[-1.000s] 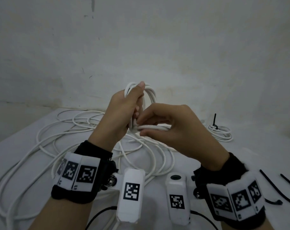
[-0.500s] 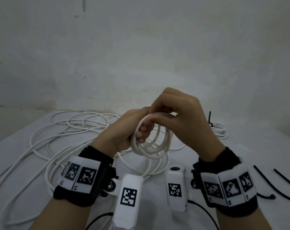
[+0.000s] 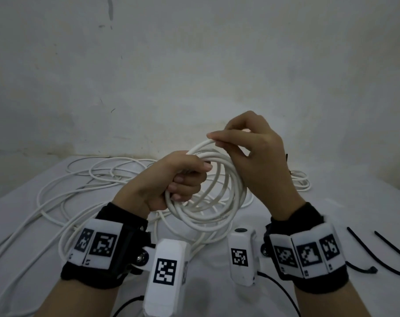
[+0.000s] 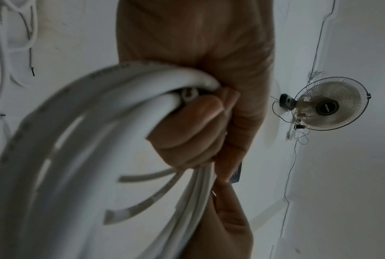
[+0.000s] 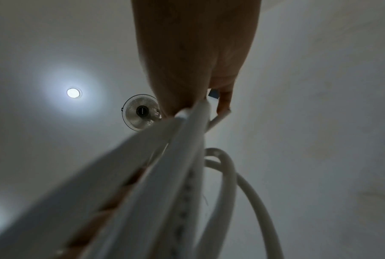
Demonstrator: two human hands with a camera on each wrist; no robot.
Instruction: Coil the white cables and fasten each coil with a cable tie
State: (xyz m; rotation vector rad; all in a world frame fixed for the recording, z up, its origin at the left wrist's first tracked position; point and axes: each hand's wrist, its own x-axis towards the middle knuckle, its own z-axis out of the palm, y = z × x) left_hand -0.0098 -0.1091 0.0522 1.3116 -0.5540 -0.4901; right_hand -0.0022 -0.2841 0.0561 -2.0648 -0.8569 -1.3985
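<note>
Moved: right hand (image 3: pixel 258 161) is now lifting higher above the coil (image 3: pixel 208 193) than half a second ago, drawing a strand up; the coil is opening wider.
Left hand (image 3: pixel 171 179): clenching around the coil's left side, fingers curled over the bundled loops.
Right hand: pinching the top strand between thumb and fingertips.
Coil: held in the air between both hands, above the table (image 3: pixel 286 225).
Hidden: coil's right side is passing behind the right hand; loose cable (image 3: pixel 64 202) is running off the left edge; tied coil (image 3: pixel 300 180) at far right is half covered by the right hand.
Hard to make out: wrist views are blurring the loops nearest the lens.
Surface: white table, loose cable sprawling left, black ties (image 3: pixel 363 250) lying right.
Room: stained white wall (image 3: pixel 194 65) behind.
Left wrist only: wall fan (image 4: pixel 331 104), cable end tucked by the fingers.
Right wrist only: ceiling lamp (image 5: pixel 74 92), same fan.
</note>
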